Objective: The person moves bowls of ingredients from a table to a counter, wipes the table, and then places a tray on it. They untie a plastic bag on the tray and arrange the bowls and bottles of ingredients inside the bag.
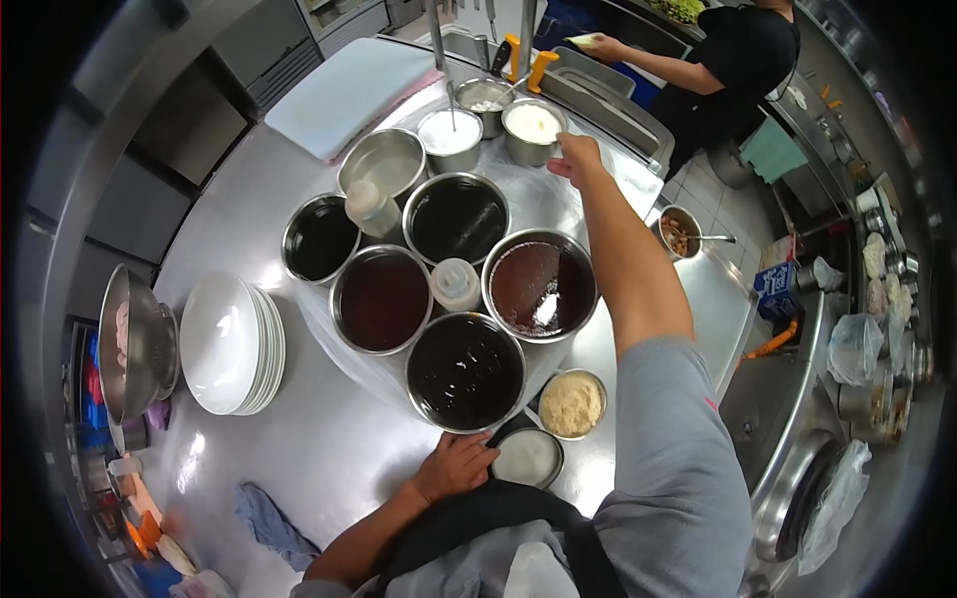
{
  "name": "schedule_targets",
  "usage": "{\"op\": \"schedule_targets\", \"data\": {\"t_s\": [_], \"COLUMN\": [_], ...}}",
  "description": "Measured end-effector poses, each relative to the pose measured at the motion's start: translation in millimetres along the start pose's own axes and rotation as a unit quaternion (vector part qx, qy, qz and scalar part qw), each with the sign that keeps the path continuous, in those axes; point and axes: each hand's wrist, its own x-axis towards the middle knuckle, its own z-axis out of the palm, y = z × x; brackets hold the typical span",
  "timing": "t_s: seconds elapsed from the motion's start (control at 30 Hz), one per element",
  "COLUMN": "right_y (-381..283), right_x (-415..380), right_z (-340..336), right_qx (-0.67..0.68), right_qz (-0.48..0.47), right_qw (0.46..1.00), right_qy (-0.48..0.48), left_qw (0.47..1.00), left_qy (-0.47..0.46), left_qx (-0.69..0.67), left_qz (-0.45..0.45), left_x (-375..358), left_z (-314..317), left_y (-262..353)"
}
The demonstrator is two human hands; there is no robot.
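**Right hand at the far pots, left hand resting by the near bowls**

The right hand (576, 157) is stretched out toward 12 o'clock, fingers loosely curled, at the rim of a small steel pot of white powder (532, 126). Whether it grips anything there cannot be told; nothing shows in it.

The left hand (457, 465) lies on the bench (329, 448) at 6 o'clock, fingers half curled and empty, touching the edge of a small lidded pot (527, 457) and just below a big bowl of dark sauce (466, 371). At 4 o'clock from that bowl sits a small bowl of yellow paste (571, 404).

Around the middle stand more steel bowls of dark and reddish liquid, close together, with two squeeze bottles (456, 284) among them. Toward 12 o'clock are two other small pots (451, 135) of white stuff, one with a spoon in it, and a white cutting board (349, 90) at 11 o'clock.

At 9 o'clock a stack of white plates (227, 344) sits beside a tilted steel mixing bowl (135, 344). A blue cloth (271, 525) lies at 7 o'clock.

At 1 o'clock another person in black (743, 60) reaches a hand toward the far counter.
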Motion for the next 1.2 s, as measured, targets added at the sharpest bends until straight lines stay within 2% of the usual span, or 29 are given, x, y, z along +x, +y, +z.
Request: {"op": "schedule_targets", "data": {"t_s": [0.1, 0.27, 0.37, 0.4, 0.43, 0.47, 0.5, 0.57, 0.67, 0.73, 0.87, 1.03, 1.13, 1.17, 1.2], "right_y": [2.6, 17.1, 20.0, 11.4, 18.5, 19.7, 40.7, 66.0, 132.0, 162.4, 206.2, 201.2, 195.4, 212.4, 217.1], "right_x": [8.1, -1.2, -42.4, -68.2, -81.4, -108.3, -133.9, -173.5, -201.9, -225.6, -254.0, -281.1, -276.5, -256.0, -236.1], "right_z": [15.9, -6.4, -63.8, -84.9, -106.9, -125.2, -174.3, -204.3, -239.1, -240.4, -217.6, -200.6, -215.9, -236.3, -240.9], "right_qx": [0.018, 0.029, 0.154, 0.125, 0.161, 0.149, 0.084, 0.069, 0.064, 0.053, 0.09, 0.107, 0.066, -0.086, -0.232], "right_qz": [0.016, 0.007, -0.079, -0.075, -0.1, -0.1, -0.083, -0.097, -0.034, 0.024, 0.065, 0.089, 0.123, 0.024, -0.081], "right_qw": [1.0, 0.999, 0.982, 0.988, 0.981, 0.984, 0.992, 0.99, 0.989, 0.99, 0.986, 0.987, 0.989, 0.99, 0.956], "right_qy": [0.008, 0.019, -0.07, -0.054, -0.04, 0.012, 0.045, 0.079, 0.128, 0.127, 0.122, 0.086, 0.051, 0.108, 0.161], "left_qw": [1.0, 1.0, 0.999, 0.999, 0.999, 0.999, 0.999, 0.998, 0.996, 0.997, 0.997, 0.997, 0.998, 0.998, 0.998], "left_qy": [0.002, -0.002, 0.027, 0.033, 0.035, 0.036, 0.048, 0.062, 0.073, 0.066, 0.063, 0.062, 0.059, 0.059, 0.059], "left_qx": [-0.023, -0.018, -0.022, -0.019, -0.018, -0.034, 0.005, -0.015, -0.032, -0.037, -0.044, -0.036, -0.032, -0.027, -0.019], "left_qz": [-0.001, -0.003, 0.003, 0.001, -0.001, -0.002, 0.011, 0.019, 0.026, 0.009, -0.002, -0.004, -0.011, -0.011, -0.009], "left_x": [1.0, 1.5, 2.5, 3.2, 2.2, -0.7, 1.4, 5.3, 6.5, 10.2, 11.7, 11.1, 10.6, 11.3, 10.8], "left_z": [-2.1, -4.8, -6.8, -7.5, -8.5, -3.3, -5.1, -7.8, -5.3, -8.8, -11.2, -8.3, -7.9, -8.0, -8.4], "left_y": [-1.3, -0.3, 0.9, 1.6, 2.6, 0.6, 3.4, 4.1, 4.9, 6.7, 11.4, 13.5, 15.1, 14.9, 14.5]}}
